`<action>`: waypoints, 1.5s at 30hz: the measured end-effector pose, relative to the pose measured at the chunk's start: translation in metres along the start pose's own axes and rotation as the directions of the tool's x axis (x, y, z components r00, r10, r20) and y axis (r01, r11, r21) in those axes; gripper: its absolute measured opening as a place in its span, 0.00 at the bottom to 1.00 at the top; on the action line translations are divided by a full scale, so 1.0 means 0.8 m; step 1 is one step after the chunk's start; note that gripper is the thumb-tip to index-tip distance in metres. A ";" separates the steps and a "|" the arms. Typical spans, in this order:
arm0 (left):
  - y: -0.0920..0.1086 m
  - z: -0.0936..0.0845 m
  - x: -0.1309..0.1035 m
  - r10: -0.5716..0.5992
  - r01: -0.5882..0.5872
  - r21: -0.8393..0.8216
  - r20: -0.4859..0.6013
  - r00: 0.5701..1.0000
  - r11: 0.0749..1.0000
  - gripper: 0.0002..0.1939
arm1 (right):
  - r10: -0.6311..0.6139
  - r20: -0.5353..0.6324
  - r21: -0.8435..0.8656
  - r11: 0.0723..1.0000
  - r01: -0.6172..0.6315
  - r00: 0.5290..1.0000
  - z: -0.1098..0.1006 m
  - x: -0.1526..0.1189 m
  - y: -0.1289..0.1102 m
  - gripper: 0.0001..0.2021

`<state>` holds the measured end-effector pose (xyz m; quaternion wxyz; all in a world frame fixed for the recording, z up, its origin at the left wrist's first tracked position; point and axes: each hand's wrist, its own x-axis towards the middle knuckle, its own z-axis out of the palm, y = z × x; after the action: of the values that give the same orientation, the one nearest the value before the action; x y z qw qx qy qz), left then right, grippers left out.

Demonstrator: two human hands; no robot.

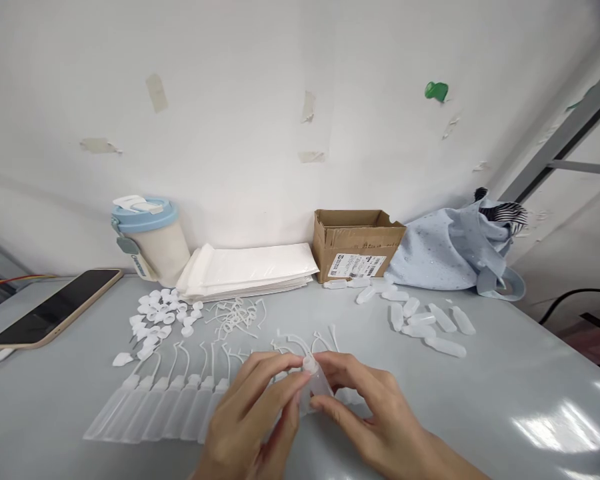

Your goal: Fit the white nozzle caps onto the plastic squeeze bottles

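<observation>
A small translucent plastic squeeze bottle [321, 385] is held at a tilt between my two hands. My right hand [380, 410] is closed around its body, thumb in front and fingers behind. My left hand [253, 417] has its fingertips pressed at the bottle's neck, where a thin white strap [296, 341] sticks out behind. Beside my left hand lies a row of similar bottles [150, 410] with straps on their necks. More bottles and straps are partly hidden behind my hands.
White caps [155, 313] and loose straps [236, 315] lie in piles. Several strapless bottles [423, 320] are scattered at right. Behind stand a cup [163, 247], white envelopes [255, 263], a cardboard box [357, 243] and a blue cloth bag [440, 247]. A phone [60, 303] lies left.
</observation>
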<state>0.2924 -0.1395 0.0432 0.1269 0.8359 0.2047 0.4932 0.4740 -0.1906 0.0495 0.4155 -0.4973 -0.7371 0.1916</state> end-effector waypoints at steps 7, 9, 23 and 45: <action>0.000 -0.004 0.000 -0.118 0.123 -0.054 0.085 0.989 0.991 0.15 | 0.099 -0.016 0.061 0.993 -0.098 0.995 0.001 0.003 -0.006 0.12; 0.001 -0.006 0.000 -0.154 0.162 -0.069 0.100 0.983 0.984 0.14 | 0.105 -0.015 0.079 0.991 -0.104 0.994 0.000 0.004 -0.006 0.12; 0.002 -0.002 -0.001 -0.120 0.135 -0.110 0.134 0.984 0.985 0.16 | 0.392 0.046 0.205 0.896 -0.393 0.919 -0.022 0.018 -0.005 0.08; 0.001 -0.016 0.004 -0.241 0.235 0.059 0.105 0.965 0.970 0.10 | 0.688 0.195 -0.211 0.725 -0.655 0.699 -0.074 0.031 0.034 0.06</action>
<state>0.2826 -0.1387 0.0526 0.1772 0.8342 0.3075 0.4220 0.5331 -0.1646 0.0752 0.1844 -0.7276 -0.5625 0.3467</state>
